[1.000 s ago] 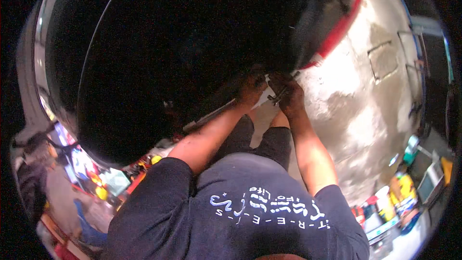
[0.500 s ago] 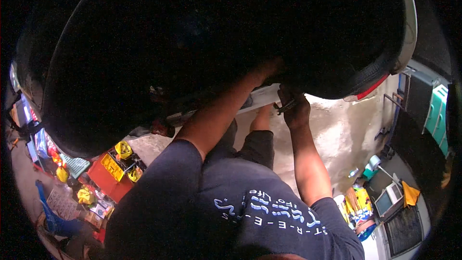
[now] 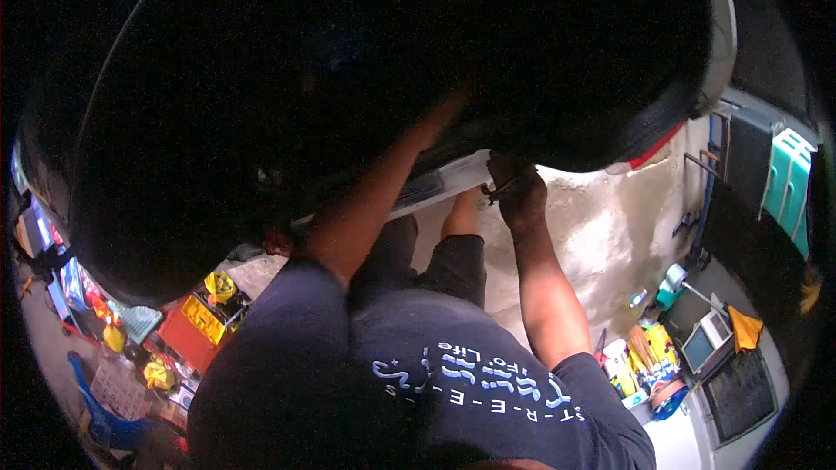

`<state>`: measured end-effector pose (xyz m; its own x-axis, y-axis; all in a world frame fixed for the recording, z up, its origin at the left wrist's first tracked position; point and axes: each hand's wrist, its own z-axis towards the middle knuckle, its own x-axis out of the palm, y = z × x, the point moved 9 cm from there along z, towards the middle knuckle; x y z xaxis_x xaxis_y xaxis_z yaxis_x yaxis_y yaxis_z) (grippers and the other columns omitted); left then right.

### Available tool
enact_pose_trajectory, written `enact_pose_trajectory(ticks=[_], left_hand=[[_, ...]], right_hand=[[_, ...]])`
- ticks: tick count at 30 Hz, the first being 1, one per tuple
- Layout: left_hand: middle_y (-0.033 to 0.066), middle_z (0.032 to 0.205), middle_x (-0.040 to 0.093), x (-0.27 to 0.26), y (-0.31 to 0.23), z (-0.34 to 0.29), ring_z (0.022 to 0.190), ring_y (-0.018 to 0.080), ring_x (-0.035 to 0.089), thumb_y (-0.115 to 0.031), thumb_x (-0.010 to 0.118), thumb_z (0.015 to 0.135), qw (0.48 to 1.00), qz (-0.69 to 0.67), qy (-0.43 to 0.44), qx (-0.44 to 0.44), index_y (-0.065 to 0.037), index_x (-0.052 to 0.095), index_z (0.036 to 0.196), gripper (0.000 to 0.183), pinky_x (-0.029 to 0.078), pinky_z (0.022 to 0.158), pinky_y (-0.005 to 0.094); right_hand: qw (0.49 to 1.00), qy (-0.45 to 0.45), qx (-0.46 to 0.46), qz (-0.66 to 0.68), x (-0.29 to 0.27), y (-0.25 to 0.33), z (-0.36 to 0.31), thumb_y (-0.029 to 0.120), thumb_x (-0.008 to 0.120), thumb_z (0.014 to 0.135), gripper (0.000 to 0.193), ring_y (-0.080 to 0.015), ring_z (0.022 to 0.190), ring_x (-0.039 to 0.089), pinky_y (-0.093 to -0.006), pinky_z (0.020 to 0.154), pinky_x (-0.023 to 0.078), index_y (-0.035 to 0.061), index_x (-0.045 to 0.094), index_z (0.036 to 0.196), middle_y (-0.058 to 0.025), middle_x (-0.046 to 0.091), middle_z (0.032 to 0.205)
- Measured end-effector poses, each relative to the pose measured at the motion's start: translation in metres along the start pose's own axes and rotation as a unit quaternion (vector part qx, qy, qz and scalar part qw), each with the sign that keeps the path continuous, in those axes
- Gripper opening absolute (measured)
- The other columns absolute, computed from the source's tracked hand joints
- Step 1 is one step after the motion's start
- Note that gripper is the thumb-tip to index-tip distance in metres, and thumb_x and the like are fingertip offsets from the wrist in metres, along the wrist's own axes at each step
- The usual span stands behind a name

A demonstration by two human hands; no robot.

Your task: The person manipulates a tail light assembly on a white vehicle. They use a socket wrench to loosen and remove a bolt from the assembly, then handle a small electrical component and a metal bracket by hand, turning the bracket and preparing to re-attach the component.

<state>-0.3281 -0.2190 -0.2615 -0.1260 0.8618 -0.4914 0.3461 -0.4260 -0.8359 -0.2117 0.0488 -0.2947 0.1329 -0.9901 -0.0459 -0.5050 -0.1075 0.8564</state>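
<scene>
My left forearm [image 3: 374, 200] reaches up into the deep shadow under a large dark vehicle body [image 3: 522, 52]. The left hand [image 3: 453, 106] fades into that darkness, and its fingers cannot be made out. Below the body's lower edge, my right hand [image 3: 525, 198] is raised with curled fingers. A thin dark metal tool [image 3: 503, 191] pokes out of its grip; its exact kind is unclear. Between my arms runs a pale, flat bar or panel [image 3: 440, 181], close to the right fingertips.
A red tail light [image 3: 657, 148] glows at the body's right edge. At lower left, a red toolbox [image 3: 187, 332] with a yellow tray stands among scattered goods. Teal containers [image 3: 788, 187] are at far right. Packages [image 3: 649, 361] lie at lower right, by a white vehicle [image 3: 740, 413].
The view has shifted slightly, so both arms and the vehicle sit a little further left. More of the pale bar shows between my arms. My right hand keeps its grip on the tool.
</scene>
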Motion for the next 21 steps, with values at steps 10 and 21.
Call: enact_pose_trajectory(ticks=[10,21], left_hand=[[0.0113,0.099,0.068,0.019,0.08,-0.101,0.088,0.0229,0.062,-0.017,0.056,0.101,0.918,-0.135,0.333,-0.168,-0.004,0.067,0.1,0.017,0.051,0.079,0.0392],[0.013,0.12,0.07,-0.023,0.06,-0.128,0.105,0.0272,0.067,-0.027,0.062,0.102,0.931,-0.169,0.151,-0.285,-0.003,0.069,0.126,0.035,0.053,0.091,0.034]], right_hand=[[0.93,0.047,-0.155,-0.329,-0.008,-0.021,-0.003,0.022,0.052,0.107,0.04,-0.0311,0.129,0.062,-0.0429,0.105,0.053,0.0095,0.06,0.144,-0.0131,0.065,0.142],[0.992,-0.056,-0.116,0.007,-0.009,0.011,-0.002,0.018,0.071,0.099,0.034,-0.0281,0.114,0.069,-0.0395,0.099,0.055,0.008,0.069,0.131,-0.0127,0.072,0.125]])
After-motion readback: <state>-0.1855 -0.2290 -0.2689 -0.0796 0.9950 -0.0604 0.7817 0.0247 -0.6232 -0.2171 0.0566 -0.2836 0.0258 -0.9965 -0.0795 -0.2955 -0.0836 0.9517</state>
